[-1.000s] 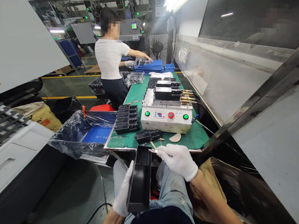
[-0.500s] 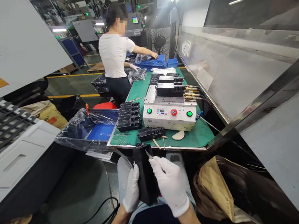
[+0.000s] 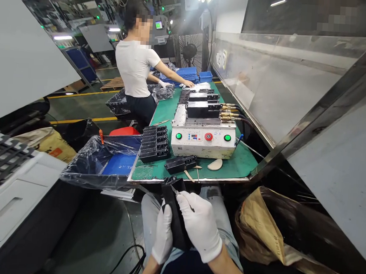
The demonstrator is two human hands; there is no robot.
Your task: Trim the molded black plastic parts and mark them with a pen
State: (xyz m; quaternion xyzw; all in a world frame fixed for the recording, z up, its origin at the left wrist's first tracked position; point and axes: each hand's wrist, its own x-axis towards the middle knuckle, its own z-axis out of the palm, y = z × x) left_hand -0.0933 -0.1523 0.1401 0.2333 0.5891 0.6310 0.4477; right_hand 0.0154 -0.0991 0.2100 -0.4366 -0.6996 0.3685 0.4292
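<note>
A long black plastic housing [image 3: 176,213] is held upright and slightly tilted over my lap. My left hand [image 3: 164,231], in a white glove, grips its left side with the thumb along the edge. In a pinch, my gloved right hand [image 3: 200,220] holds a thin knife-like blade [image 3: 175,190], its tip against the housing's upper face. Most of the tool's handle is hidden in my fingers. On the table's near edge, just beyond my hands, another black housing [image 3: 180,164] lies flat.
A stack of black housings [image 3: 154,143] stands on the green table [image 3: 162,113], left of a white machine [image 3: 202,144] with buttons. A plastic-lined bin [image 3: 96,179] is at left. Another person [image 3: 134,63] works at the table's far left side. A brown paper sack [image 3: 261,224] sits at right.
The view has shifted slightly to the right. The blade stays near the top of the housing in my hands. The other person's reaching hand has come lower, towards the white bags.
</note>
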